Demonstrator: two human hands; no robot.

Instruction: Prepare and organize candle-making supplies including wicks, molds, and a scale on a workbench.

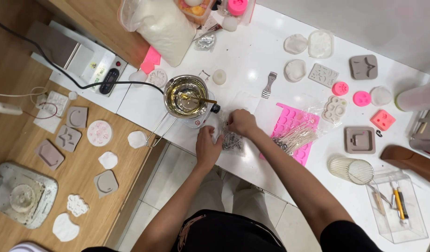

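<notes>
Both hands meet over a small clear plastic bag (pixel 232 141) of little metal pieces at the near edge of the white table (pixel 252 56). My left hand (pixel 207 147) grips the bag's left side. My right hand (pixel 241 122) pinches its top. Just left of the hands stands a metal melting pot (pixel 186 95) of clear yellowish liquid on a small heater, its long handle pointing toward me. A bundle of candle wicks (pixel 296 136) in clear wrap lies on a pink silicone mould (pixel 294 122) to the right.
Several silicone moulds, grey, white and pink, are scattered over the table's right half. A metal clip (pixel 269 85), a ribbed glass cup (pixel 350 169) and a clear box of tools (pixel 397 205) lie there too. A wooden table (pixel 19 140) on the left carries more moulds and white wax shapes.
</notes>
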